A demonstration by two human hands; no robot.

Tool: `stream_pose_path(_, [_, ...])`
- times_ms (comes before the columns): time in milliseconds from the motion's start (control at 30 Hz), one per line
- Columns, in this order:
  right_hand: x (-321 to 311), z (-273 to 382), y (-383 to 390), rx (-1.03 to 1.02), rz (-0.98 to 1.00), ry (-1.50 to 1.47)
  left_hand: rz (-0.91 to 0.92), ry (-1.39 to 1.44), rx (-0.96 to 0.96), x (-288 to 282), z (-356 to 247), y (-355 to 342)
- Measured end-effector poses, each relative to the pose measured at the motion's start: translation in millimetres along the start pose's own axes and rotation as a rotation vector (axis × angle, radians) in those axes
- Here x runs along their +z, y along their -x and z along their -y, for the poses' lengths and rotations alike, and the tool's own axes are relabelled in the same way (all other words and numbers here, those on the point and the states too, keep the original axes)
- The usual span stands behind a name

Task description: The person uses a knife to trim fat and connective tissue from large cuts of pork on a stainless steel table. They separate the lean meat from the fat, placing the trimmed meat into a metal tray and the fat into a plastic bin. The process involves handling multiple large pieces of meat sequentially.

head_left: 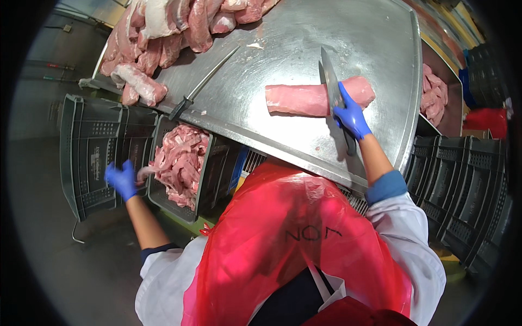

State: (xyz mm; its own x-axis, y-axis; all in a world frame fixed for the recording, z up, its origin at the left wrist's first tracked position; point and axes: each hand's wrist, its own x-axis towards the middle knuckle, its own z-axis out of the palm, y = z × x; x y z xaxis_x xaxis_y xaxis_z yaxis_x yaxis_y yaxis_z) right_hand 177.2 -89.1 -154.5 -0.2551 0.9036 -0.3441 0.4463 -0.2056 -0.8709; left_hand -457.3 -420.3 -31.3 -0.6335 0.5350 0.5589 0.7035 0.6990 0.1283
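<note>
My right hand (353,115), in a blue glove, is closed round the handle of a knife (330,76). The blade points away from me and passes over a long, trimmed pink piece of meat (296,100) lying crosswise on the metal table (255,127). Off the table's left side, my gloved left hand (122,180) has its fingers spread and appears to hold nothing. Beside its fingers a pale strip of meat (145,174) reaches over the edge of a grey crate (190,213); whether they touch I cannot tell. Meat trimmings (182,163) fill that crate.
Untrimmed meat pieces (179,27) are heaped at the far left of the table. A sharpening steel (206,81) lies near its raised left edge. More cut meat (433,95) sits in a container at right. Stacked dark crates (457,190) flank the right; another crate (89,157) stands left.
</note>
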Motion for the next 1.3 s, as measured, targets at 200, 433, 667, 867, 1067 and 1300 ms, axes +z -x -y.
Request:
stream_pose_path(200, [58,-5,-25,-0.039,-0.155,0.431,0.692,0.64,0.966,144,-359,143])
stream_pose_path(433, [59,-26,100,0.08,0.093,0.629,0.846,0.265,1.042,158,-486,147])
stream_pose_path(667, [13,-35,184,-0.045,0.282,0.389,1.314,0.775,0.188,266,-436,35])
stream_pose_path(867, [-19,-97,271,0.109,-0.18,-0.042,1.682,1.573,-0.018,142,-562,69])
stream_pose_path(1067, [-77,-98,270,0.169,-0.386,-0.071,1.081,0.979,0.96,99,-724,134])
stream_pose_path(1300, [-82,-137,327,0.277,-0.557,-0.245,1.094,0.33,0.979,130,-635,209])
